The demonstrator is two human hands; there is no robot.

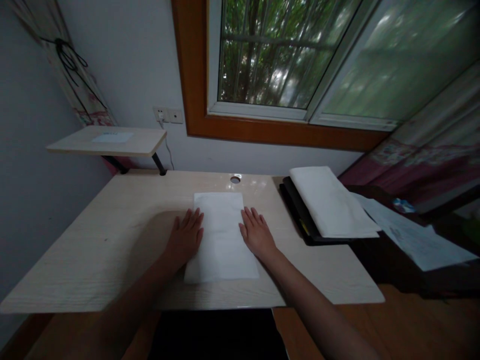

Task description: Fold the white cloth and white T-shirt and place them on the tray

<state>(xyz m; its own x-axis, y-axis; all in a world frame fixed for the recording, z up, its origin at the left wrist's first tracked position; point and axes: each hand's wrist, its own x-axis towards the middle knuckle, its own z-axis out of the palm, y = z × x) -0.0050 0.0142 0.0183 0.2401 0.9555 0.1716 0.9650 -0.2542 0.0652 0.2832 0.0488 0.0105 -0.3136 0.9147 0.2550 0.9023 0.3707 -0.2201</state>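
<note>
White sheet (223, 240) is laid flat on the pale desk (93, 260), near the front edge and squarely before the person; whether paper or thin cloth is used cannot be told for certain. Its left edge is covered by the left hand (185, 235) and its right edge by the right hand (258, 234). Both hands are opened out, palms down, with the fingers extended and pointed away from the body; nothing is gripped by either. Each thumb is rested on the white surface while the outer fingers are set over or beyond the border, so the sheet is presumably steadied and flattened evenly from both sides. Its middle is left uncovered, and by this placing both long edges are probably felt at once.

At the right, a white stack (330, 205) is set on a black folder (294, 212), partly over the desk's side edge, where elbow room seems to be spared. Farther right, a printed sheet (416, 232) is laid on dark furniture beside the desk. At the back left, a small shelf (75, 140) is raised on dark legs, apparently so that desk surface is saved, and a paper slip (112, 137) is borne on it
</note>
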